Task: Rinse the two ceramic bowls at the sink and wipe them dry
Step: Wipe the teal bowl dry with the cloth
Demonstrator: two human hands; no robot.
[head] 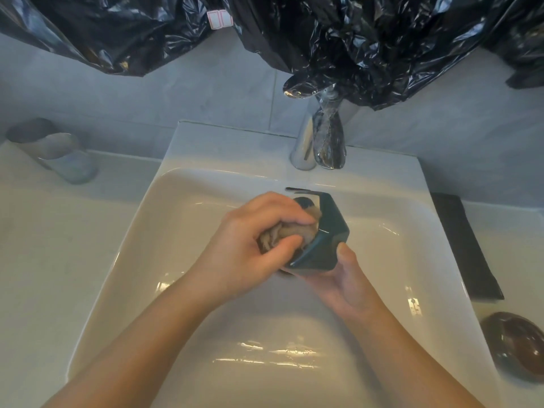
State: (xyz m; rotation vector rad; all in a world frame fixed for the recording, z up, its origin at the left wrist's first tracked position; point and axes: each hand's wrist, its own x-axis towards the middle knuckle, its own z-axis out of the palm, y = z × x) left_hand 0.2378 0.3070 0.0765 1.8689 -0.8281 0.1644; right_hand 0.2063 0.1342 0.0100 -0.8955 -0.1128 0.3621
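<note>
Teal bowl: the angular teal ceramic bowl (319, 240) is tilting on its side above the white sink basin (182, 231).
Right hand: the right hand (338, 278) is cradling it from below, thumb on its wall.
Left hand: the left hand (250, 240) is clutching a crumpled beige cloth (282, 234), pressing it inside.
Bowls: two; a round brown bowl (515, 344) is sitting right of the basin, partly cut off.

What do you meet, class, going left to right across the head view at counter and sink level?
Glass tumbler → left hand with beige cloth → teal bowl → folded dark towel → brown bowl.
</note>
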